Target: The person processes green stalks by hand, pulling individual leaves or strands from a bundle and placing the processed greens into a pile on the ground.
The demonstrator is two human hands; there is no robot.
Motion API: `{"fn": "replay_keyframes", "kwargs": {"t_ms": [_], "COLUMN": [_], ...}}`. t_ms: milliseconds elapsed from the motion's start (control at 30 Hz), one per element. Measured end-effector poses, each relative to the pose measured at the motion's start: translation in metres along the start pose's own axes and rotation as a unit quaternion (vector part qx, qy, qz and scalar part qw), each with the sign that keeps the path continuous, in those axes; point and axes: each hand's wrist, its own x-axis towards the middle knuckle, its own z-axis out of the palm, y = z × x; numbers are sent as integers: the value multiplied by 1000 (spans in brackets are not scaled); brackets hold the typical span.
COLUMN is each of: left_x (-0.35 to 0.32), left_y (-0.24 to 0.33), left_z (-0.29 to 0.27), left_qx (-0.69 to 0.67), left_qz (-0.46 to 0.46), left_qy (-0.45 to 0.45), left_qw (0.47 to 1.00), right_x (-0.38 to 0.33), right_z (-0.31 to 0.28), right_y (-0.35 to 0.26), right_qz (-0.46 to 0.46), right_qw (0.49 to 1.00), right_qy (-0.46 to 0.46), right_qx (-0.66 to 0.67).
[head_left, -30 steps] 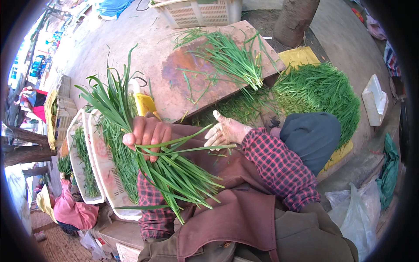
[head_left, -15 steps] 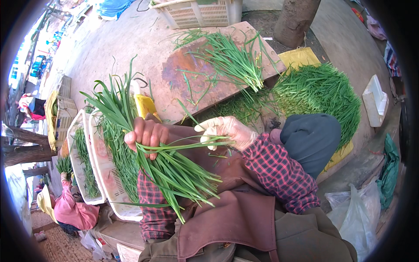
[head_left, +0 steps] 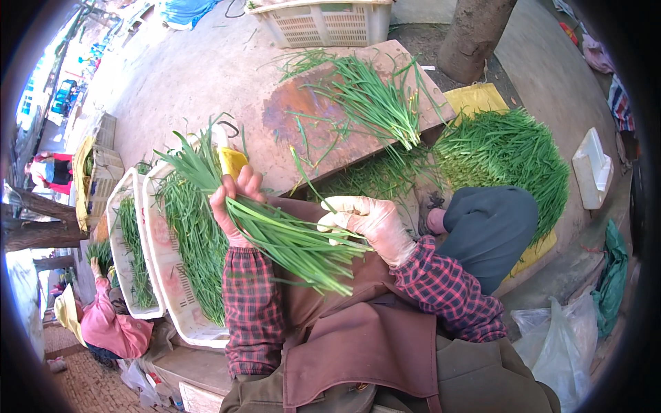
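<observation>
Smooth, ribbon-flat garlic chives (head_left: 296, 244) slant through the bare left grip (head_left: 241, 189), loosely curled around them; the wrinkled, pale-gloved right grip (head_left: 374, 224) pinches a few.

over my feed i make out two checked sleeves, red-pink and black: the left sleeve (head_left: 255, 306) runs straight, and the right sleeve (head_left: 451, 292) puffs out, creased, and gathers at the wrist. on the right hand (head_left: 370, 224) i see a thin, pale, wrinkled glove (head_left: 391, 237); the left hand (head_left: 236, 198) is bare. nearest me hangs a smooth reddish-brown apron (head_left: 361, 354), its flap edged with stitching, a narrow strap (head_left: 432, 403) at the near right corner. behind it i find a drab olive-brown jacket (head_left: 485, 375), and farther right, dark grey-blue trousers (head_left: 492, 224).
</observation>
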Motion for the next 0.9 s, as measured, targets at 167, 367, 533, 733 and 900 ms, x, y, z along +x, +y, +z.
{"fn": "replay_keyframes", "kwargs": {"t_ms": [167, 367, 533, 733, 900], "left_x": [1, 11, 15, 16, 20], "left_y": [3, 3, 17, 23, 20], "left_z": [-19, -28, -33, -25, -29], "left_qx": [-46, -121, -143, -116, -93], "left_qz": [-32, -57, -31, -14, -21], "left_qy": [-55, -137, -161, -105, -68], "left_qw": [997, 982, 976, 988, 993], "right_x": [5, 13, 7, -11, -29], "right_z": [1, -12, -56, -55, 20], "right_y": [13, 31, 35, 28, -10], "right_qz": [-13, -53, -90, -213, -327], "right_qw": [997, 993, 968, 841, 726], "right_qy": [75, 105, 219, 217, -3], "right_qx": [13, -9, -85, -447, -605]}}
